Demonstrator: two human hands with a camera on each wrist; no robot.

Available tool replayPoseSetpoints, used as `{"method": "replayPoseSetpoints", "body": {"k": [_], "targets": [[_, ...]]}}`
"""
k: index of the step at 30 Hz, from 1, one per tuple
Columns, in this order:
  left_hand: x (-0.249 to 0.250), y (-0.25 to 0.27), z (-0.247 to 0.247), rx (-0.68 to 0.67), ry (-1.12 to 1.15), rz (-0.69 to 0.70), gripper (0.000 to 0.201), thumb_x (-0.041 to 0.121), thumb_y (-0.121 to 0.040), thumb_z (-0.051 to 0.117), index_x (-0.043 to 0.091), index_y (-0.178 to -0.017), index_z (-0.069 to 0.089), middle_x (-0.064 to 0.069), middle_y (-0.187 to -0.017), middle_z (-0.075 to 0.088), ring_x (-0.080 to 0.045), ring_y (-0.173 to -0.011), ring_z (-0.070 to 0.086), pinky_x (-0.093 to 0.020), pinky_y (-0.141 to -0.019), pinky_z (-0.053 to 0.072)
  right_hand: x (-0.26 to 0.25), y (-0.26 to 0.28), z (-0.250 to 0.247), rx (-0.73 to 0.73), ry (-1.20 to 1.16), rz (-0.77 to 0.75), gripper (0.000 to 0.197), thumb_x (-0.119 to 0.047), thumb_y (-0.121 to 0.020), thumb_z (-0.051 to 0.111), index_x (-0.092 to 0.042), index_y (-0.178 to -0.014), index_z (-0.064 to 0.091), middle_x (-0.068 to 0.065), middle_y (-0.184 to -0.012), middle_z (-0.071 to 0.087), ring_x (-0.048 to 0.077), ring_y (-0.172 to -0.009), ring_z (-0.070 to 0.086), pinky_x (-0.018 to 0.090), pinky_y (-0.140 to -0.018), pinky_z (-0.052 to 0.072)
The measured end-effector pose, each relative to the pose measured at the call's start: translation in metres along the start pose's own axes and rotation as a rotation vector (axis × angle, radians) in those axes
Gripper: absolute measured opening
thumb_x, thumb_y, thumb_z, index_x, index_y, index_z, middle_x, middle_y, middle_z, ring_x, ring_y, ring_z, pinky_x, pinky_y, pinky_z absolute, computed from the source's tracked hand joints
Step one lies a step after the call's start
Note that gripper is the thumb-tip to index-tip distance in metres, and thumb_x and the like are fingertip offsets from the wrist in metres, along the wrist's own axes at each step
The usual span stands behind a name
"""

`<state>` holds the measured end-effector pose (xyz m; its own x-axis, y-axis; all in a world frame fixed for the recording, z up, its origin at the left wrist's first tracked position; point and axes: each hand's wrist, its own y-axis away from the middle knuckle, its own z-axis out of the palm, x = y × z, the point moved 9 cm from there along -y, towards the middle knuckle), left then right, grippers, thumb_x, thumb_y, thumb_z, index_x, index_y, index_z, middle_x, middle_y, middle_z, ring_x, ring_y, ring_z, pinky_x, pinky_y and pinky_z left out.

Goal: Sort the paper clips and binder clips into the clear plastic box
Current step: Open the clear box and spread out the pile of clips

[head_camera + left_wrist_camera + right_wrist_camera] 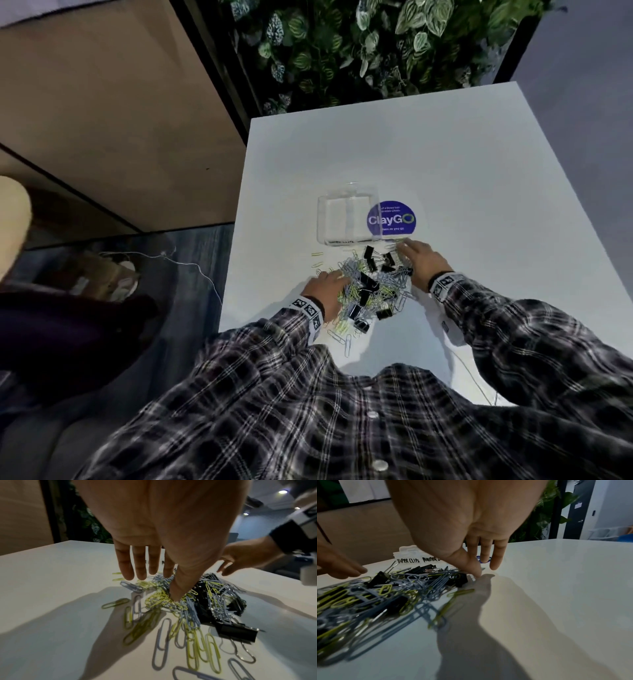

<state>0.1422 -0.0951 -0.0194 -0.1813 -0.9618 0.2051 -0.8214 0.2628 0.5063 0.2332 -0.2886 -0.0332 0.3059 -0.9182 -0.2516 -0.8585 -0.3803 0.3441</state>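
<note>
A mixed pile [370, 291] of yellow and pale blue paper clips and black binder clips lies on the white table [462, 164]. Behind it stands the clear plastic box [346, 219], labelled for paper clips and binder clips in the right wrist view [418, 559]. My left hand [325, 287] lies at the pile's left side, fingers straight, thumb tip [176, 596] touching yellow clips. My right hand [423, 260] sits at the pile's far right edge, fingers extended, thumb [474, 569] down beside a black binder clip [458, 580]. Neither hand holds anything.
A round purple sticker [392, 219] lies on the table just right of the box. Stray clips [344, 339] reach toward the table's near edge. A plant wall [359, 51] stands beyond the far edge. A thin white cable [476, 380] lies at the near right.
</note>
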Motion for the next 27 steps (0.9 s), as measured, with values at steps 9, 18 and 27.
{"method": "replayPoseSetpoints", "body": {"k": [9,18,27], "targets": [[0.008,-0.005,0.022,-0.022,0.021,0.036,0.068,0.023,-0.094,0.049,0.016,-0.152,0.016,-0.005,-0.161,0.009,-0.031,-0.145,0.019,-0.048,-0.116,0.028,-0.011,-0.014,0.005,-0.217,0.129,-0.123,0.072,-0.007,-0.092,0.047,-0.015,-0.154,0.012,0.003,-0.162,0.011,0.023,-0.148,0.015,0.039,-0.116,0.028],[-0.032,-0.015,0.004,0.157,0.191,-0.043,0.05,0.029,-0.092,0.051,0.025,-0.141,0.041,-0.002,-0.15,0.038,-0.024,-0.136,0.034,-0.042,-0.115,0.027,0.009,0.025,0.017,-0.026,0.007,-0.148,0.066,-0.006,-0.089,0.048,-0.022,-0.15,0.029,0.002,-0.156,0.033,0.027,-0.141,0.034,0.047,-0.103,0.046],[-0.068,-0.05,-0.013,-0.027,0.315,-0.276,0.072,0.036,-0.093,0.05,0.026,-0.153,0.01,-0.004,-0.162,-0.001,-0.029,-0.149,-0.001,-0.045,-0.121,0.01,0.002,0.021,0.016,-0.124,0.017,-0.1,0.075,-0.013,-0.078,0.056,-0.023,-0.149,0.033,-0.005,-0.158,0.028,0.021,-0.145,0.026,0.044,-0.107,0.043]]}}
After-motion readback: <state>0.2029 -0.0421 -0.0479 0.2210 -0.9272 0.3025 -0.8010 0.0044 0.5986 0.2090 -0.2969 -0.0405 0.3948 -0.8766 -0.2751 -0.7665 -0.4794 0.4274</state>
